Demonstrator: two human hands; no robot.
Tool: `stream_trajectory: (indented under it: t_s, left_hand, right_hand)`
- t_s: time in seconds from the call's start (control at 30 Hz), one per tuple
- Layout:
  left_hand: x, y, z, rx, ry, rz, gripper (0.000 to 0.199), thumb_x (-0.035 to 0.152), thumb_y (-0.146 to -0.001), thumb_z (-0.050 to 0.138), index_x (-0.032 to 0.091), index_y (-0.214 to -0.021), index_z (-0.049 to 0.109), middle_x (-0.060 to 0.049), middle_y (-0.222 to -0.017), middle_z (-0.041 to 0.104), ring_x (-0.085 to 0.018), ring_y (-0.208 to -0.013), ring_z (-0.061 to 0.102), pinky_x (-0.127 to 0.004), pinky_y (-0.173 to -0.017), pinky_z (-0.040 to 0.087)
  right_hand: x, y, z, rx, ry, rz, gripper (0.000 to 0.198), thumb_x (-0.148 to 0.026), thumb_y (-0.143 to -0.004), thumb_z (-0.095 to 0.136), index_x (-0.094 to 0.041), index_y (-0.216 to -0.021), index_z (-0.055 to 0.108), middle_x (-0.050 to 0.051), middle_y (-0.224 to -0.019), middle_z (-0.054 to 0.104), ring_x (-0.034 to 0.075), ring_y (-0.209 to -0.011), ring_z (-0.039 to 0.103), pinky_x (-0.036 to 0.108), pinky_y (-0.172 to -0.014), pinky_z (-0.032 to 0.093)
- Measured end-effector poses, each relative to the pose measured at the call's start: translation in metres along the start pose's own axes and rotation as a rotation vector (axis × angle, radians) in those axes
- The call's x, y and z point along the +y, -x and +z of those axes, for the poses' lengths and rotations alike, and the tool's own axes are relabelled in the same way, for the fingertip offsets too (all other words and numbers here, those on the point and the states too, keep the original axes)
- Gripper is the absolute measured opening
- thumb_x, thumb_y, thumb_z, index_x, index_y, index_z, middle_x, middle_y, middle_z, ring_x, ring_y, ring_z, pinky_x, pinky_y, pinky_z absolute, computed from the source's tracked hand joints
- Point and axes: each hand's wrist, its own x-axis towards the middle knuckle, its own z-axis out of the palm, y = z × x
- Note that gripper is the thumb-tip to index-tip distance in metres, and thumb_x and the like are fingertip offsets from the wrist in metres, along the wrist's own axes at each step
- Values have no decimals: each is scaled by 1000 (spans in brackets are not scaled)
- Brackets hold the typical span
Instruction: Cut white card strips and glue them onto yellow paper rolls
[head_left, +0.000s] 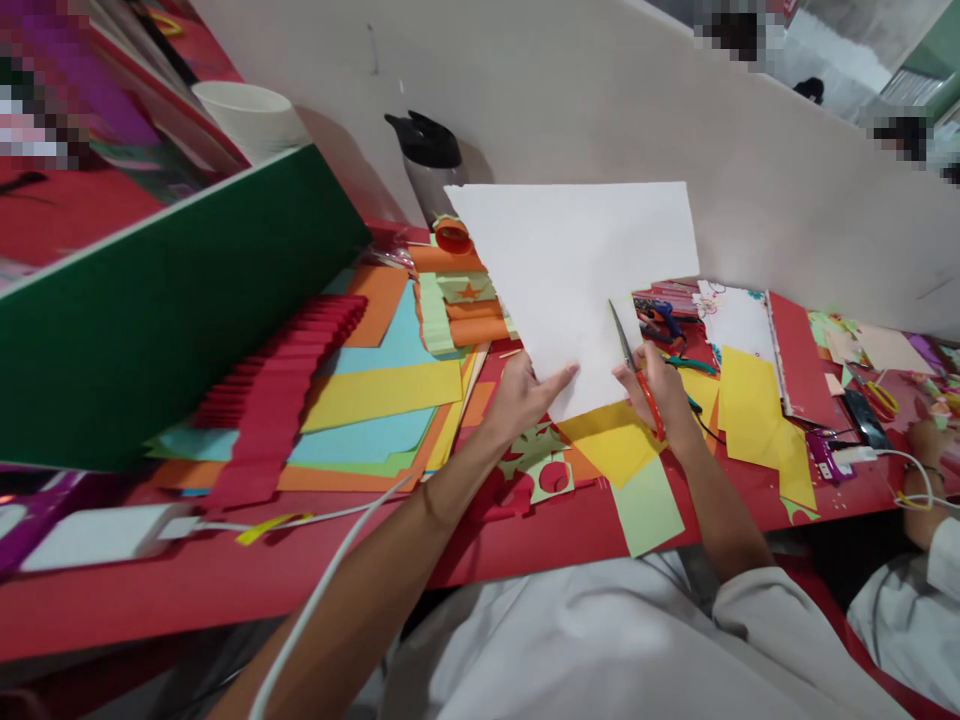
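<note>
Here's the left hand point(529, 400), fingers pinching the near-left edge of the white sheet point(570, 250), thumb on top; the right hand point(660, 385) has its fingers curled round the scissors point(649, 400), blades over the sheet's right side; all mid-scene above the red bench point(525, 550), yellow paper point(619, 445) at the near edge.

No legible txt, labels, brands or nos. on anything in view; no readable signs either.

Soft light, faint shadows on pale partition point(540, 90), pixelated upper corners.
</note>
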Motion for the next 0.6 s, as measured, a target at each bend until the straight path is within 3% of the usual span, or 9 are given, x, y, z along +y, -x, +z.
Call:
stream_trajectory:
  t_s: [0.2,0.4,0.6]
  left_hand:
    - [3,0,1,23,29,-10,64,63,-80,81,10,-113,73,-18,-116,80,-32,-97,78,-40,-81,65]
    - [3,-1,-2,-53,29,-25,64,64,-77,82,12,-112,73,-17,-116,81,-33,-98,78,-40,-79,66]
    - [1,2,2,-40,34,-18,64,62,-79,82,10,-115,72,-19,-118,80,-33,-101,78,-41,-83,66]
  right_hand:
    - [2,-1,1,-12,-73,15,57,-82,-93,49,-27,-85,35,-3,-66,51,21,-64,65,28,-57,41]
    - [3,3,-6,-141,-226,66,57,-83,-92,51,-28,-102,40,-6,-68,55,18,-49,62,28,-49,44]
    - [-4,1,-11,-69,-82,17,52,-78,-96,48,-27,-104,43,-2,-73,59,21,-61,64,31,-59,44]
